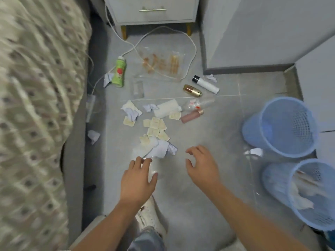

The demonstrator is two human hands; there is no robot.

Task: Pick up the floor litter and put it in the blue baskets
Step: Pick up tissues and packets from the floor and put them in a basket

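Note:
Litter lies scattered on the grey tile floor: crumpled tissues (159,150), several cream sachets (155,126), a white pad (167,107), a green bottle (119,71), a white tube (205,84), a gold bottle (192,90), a pink bottle (192,115) and a clear bag with orange items (161,64). Two blue baskets stand at the right: the far basket (268,131) looks empty, the near basket (277,180) holds paper waste. My left hand (137,180) hovers with spread fingers just short of the nearest tissues, over a blurred clear plastic piece (154,169). My right hand (202,165) is open beside it, holding nothing.
A bed with a patterned cover (36,105) fills the left side. A white nightstand (152,9) stands at the back, with a white cable (192,51) looping over the floor. Walls close in at the right. Clear plastic film (253,154) lies by the baskets. My shoe (152,216) is below my left hand.

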